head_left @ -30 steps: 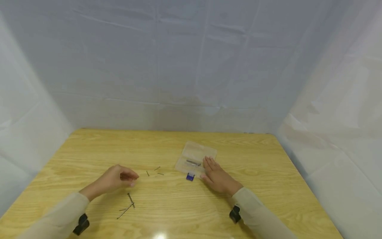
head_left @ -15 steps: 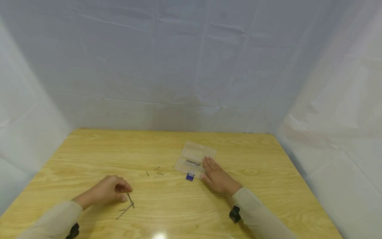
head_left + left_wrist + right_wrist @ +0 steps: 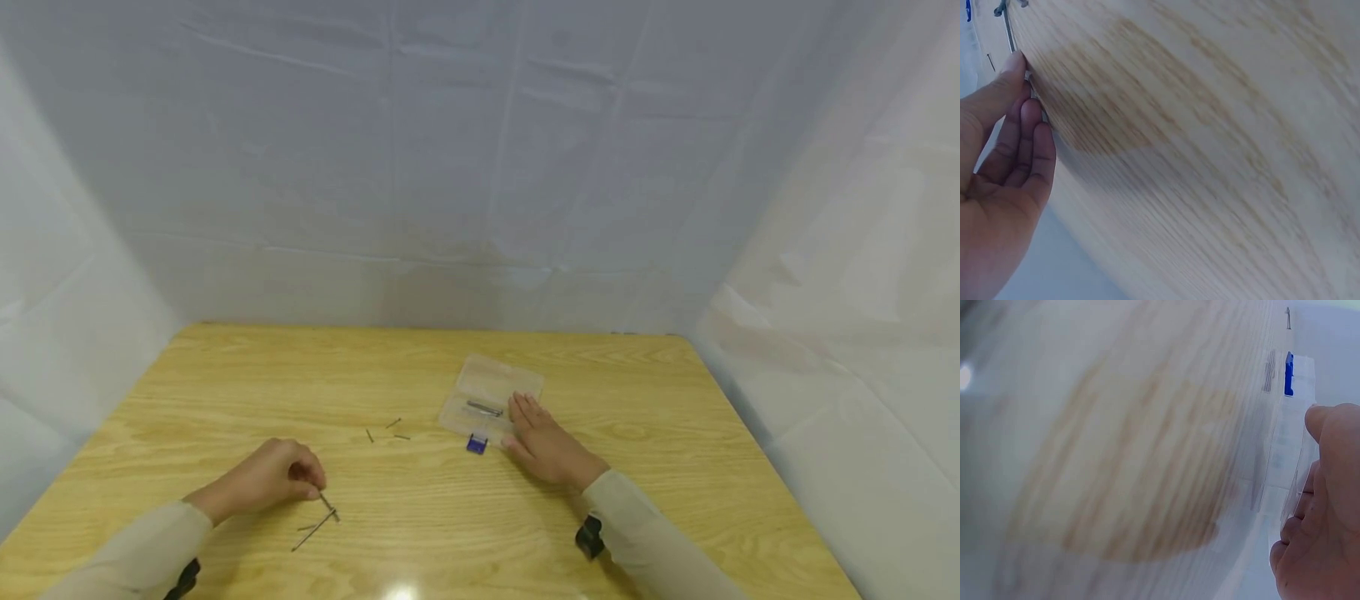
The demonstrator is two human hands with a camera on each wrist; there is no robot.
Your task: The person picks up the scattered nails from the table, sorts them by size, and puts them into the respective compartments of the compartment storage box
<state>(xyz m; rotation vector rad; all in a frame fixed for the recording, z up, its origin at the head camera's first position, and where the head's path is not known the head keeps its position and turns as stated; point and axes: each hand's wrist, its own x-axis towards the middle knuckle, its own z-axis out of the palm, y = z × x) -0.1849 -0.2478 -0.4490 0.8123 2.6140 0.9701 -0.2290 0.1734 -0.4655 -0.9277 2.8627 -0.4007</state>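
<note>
My left hand (image 3: 264, 477) pinches the upper end of a dark nail (image 3: 326, 501) between thumb and fingertips, low over the table. In the left wrist view, the thumb and fingers meet on the thin nail shaft (image 3: 1010, 32). A long nail (image 3: 311, 533) crosses its lower end, with a small nail (image 3: 306, 527) beside them. My right hand (image 3: 551, 450) rests with extended fingers on the right side of an opened clear plastic box (image 3: 491, 379). Several nails (image 3: 485, 409) lie in the box. Its blue latch (image 3: 476, 444) points toward me; the hand hides the box's right part.
Three small nails, one of them this short nail (image 3: 402, 437), lie on the wooden table (image 3: 405, 517) between my left hand and the box. A white sheet (image 3: 450, 167) hangs behind the table and along both sides.
My left hand has moved back toward me and slightly left, from above the table down to the dark nail, and now pinches its end. The right hand stays on the box.
</note>
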